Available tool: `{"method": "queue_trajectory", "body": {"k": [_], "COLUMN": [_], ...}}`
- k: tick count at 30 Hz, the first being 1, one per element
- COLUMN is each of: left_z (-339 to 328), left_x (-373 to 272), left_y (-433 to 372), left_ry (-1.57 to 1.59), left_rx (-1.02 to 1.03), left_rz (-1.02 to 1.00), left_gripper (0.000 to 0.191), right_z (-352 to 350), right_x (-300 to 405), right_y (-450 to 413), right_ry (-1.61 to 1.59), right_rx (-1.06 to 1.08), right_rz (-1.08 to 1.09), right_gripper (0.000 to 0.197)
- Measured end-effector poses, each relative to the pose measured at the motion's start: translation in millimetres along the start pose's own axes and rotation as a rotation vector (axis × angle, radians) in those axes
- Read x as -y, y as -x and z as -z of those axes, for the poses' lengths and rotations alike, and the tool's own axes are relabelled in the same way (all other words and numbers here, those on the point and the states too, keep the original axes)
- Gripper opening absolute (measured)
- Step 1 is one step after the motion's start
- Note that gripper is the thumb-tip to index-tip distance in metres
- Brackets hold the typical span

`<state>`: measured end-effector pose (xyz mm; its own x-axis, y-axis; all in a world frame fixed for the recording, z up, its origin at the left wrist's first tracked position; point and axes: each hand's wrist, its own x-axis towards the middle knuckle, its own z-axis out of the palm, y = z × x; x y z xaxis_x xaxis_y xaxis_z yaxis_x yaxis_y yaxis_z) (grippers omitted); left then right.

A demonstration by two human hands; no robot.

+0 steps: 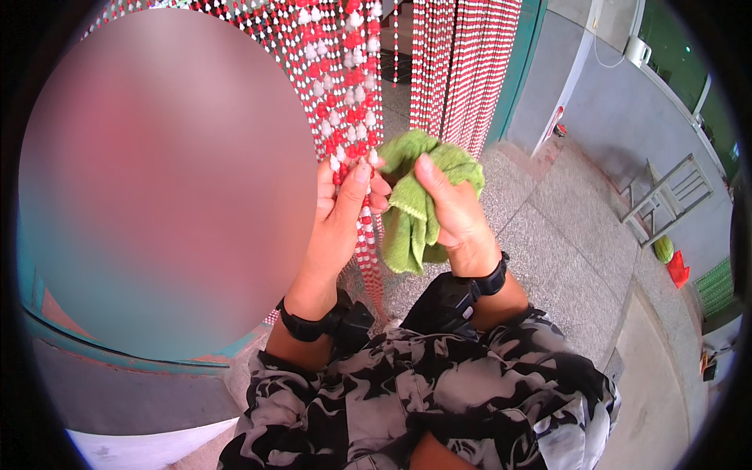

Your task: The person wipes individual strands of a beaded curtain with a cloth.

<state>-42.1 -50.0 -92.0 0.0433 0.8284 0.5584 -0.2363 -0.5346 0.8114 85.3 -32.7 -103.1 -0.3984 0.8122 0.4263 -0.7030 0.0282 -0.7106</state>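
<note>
Several strands of a red and white bead curtain (354, 88) hang in front of me and run down past my hands. Thumb and fingers of my left hand (343, 202) pinch a bunch of these strands. Close on its right, my right hand (461, 217) grips a crumpled green cloth (411, 200), its thumb on top. The cloth's left edge reaches the fingers beside the beads; whether it touches the strands cannot be told. Part of my left hand's outer side is hidden by a large blurred patch.
More bead strands (470, 64) hang at the right of the doorway, beside a teal door frame (520, 76). Against the grey wall at the right stand a wooden chair (670, 197), a watermelon (664, 249) and a red bag-like thing (678, 269). A blurred patch covers the left.
</note>
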Motion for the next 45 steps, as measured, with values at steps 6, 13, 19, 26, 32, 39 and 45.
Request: {"method": "queue_trajectory", "body": {"k": [6,13,19,26,32,39,45], "left_z": [-5,-7,-5,-3,1,-1,-12], "left_x": [-3,-2,-1,7,6,8,7], "left_y": [1,2,3,11,13,9,7], "left_ry": [0.091,0.132,0.157,0.13,0.202,0.134,-0.016], "left_rx": [-0.001,0.003,0.011,0.061,0.055,0.021,-0.102], "left_rz": [0.066,0.102,0.091,0.175,0.18,0.104,-0.095], "left_gripper": [0.021,0.021,0.024,0.022,0.02,0.019,0.014], "right_z": [7,9,13,12,16,6,-20], "right_x": [-14,-19,-25,-32,-33,-21,-12], "right_y": [14,24,28,29,32,32,29], "right_ry": [0.082,0.255,0.361,0.285,0.391,0.711,1.438], "right_rx": [-0.047,0.0,-0.055,-0.109,-0.087,-0.203,-0.124], "right_rz": [-0.04,-0.06,-0.055,-0.032,-0.096,0.222,0.533], "right_gripper": [0.03,0.051,0.044,0.037,0.034,0.033,0.049]}}
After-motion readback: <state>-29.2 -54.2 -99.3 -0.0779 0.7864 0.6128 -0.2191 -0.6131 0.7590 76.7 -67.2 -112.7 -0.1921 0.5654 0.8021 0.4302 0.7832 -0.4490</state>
